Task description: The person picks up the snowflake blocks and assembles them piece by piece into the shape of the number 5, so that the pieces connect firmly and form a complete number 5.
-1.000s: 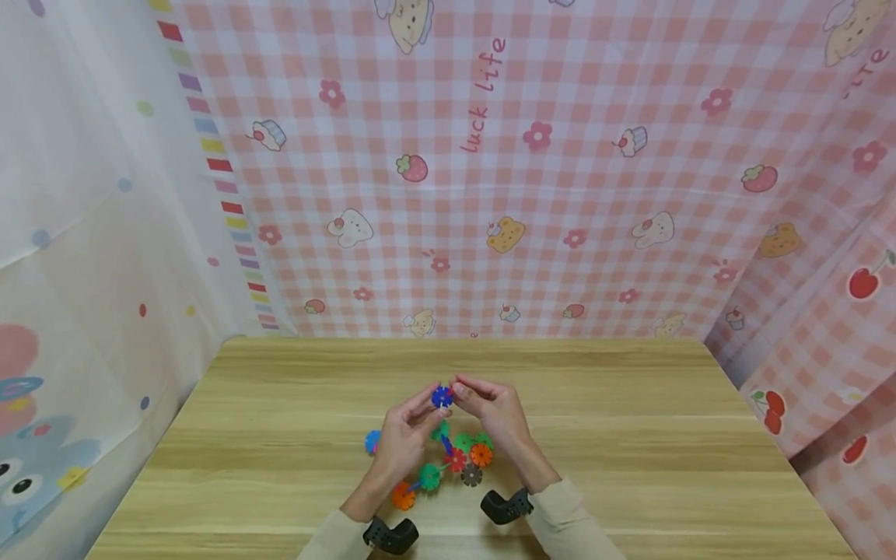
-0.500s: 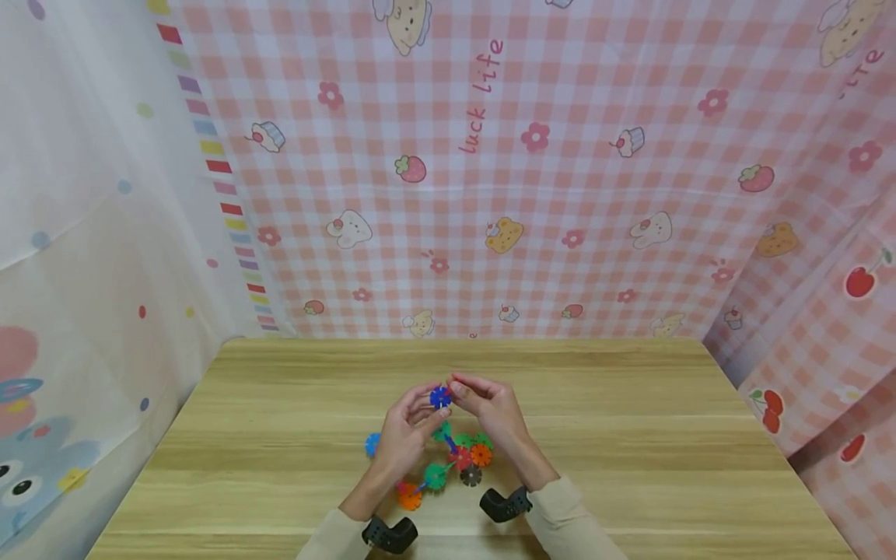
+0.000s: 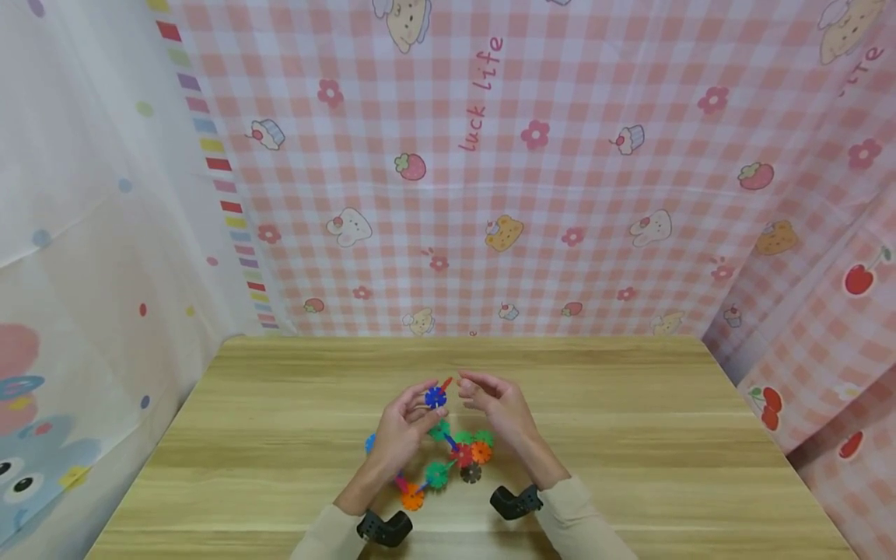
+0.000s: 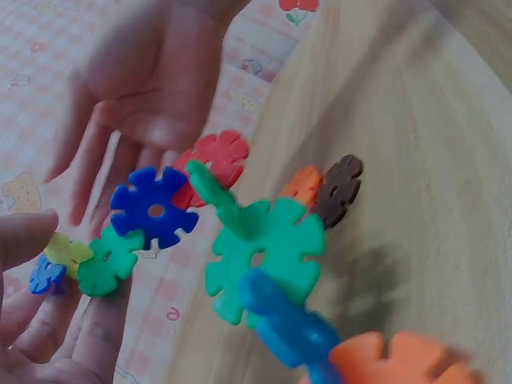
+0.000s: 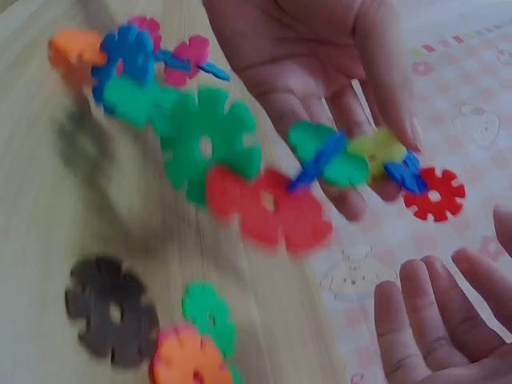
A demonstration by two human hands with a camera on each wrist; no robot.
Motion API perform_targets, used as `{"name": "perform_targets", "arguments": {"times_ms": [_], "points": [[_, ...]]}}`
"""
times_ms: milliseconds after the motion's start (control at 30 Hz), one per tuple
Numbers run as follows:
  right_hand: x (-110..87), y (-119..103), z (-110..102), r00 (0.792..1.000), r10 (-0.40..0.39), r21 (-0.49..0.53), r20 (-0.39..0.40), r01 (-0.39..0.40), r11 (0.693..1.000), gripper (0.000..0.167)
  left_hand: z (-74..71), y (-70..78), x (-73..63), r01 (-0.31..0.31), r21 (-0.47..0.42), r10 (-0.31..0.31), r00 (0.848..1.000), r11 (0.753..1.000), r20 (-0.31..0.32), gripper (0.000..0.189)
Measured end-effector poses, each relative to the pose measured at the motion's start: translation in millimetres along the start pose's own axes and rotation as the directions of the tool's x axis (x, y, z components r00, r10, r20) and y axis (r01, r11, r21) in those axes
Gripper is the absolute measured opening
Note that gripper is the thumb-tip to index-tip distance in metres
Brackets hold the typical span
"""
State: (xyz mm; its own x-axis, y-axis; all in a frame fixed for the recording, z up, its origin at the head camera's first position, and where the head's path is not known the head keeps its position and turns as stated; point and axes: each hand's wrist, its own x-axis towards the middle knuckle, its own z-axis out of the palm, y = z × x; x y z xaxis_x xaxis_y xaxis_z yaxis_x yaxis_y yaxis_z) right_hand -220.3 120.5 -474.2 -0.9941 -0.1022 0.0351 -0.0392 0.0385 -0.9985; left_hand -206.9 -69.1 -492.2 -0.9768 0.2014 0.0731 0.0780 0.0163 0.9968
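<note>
My left hand [image 3: 402, 432] pinches one end of a chain of notched plastic snowflake discs between thumb and fingers. A yellow disc [image 5: 378, 152] and a green disc [image 4: 104, 262] lie against its fingers. At the tip, a blue disc [image 3: 435, 397] carries a red disc [image 5: 434, 194] that sticks out beyond the hand. The chain hangs down through a dark blue disc [image 4: 140, 210], another red disc [image 5: 268, 210] and a larger green disc [image 4: 276, 260]. My right hand [image 3: 507, 412] stays apart from the chain, its fingers extended and holding nothing.
Below the chain, a brown disc [image 5: 112, 312], an orange disc [image 5: 188, 360] and a small green disc [image 5: 210, 312] are on the wooden table [image 3: 630, 451]. A checked cloth [image 3: 588, 194] hangs behind the table. Each wrist wears a black camera mount [image 3: 383, 529].
My right hand has let go of the red disc and drawn back to the right. The red disc now sticks out from the blue one. The hanging chain has swung slightly.
</note>
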Motion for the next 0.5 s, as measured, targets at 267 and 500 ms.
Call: {"name": "perform_targets", "arguments": {"times_ms": [267, 500], "points": [[-10.7, 14, -24, 0.996, 0.074, -0.27, 0.056, -0.057, 0.961, 0.026, -10.3, 3.9, 2.6, 0.039, -0.037, -0.039, 0.999, 0.999, 0.001, 0.052], [-19.6, 30, -38, 0.973, 0.057, -0.437, 0.223, 0.048, 0.898, 0.016, -16.0, 5.5, 3.0, 0.041, -0.066, -0.04, 0.999, 0.997, 0.017, 0.051]]}}
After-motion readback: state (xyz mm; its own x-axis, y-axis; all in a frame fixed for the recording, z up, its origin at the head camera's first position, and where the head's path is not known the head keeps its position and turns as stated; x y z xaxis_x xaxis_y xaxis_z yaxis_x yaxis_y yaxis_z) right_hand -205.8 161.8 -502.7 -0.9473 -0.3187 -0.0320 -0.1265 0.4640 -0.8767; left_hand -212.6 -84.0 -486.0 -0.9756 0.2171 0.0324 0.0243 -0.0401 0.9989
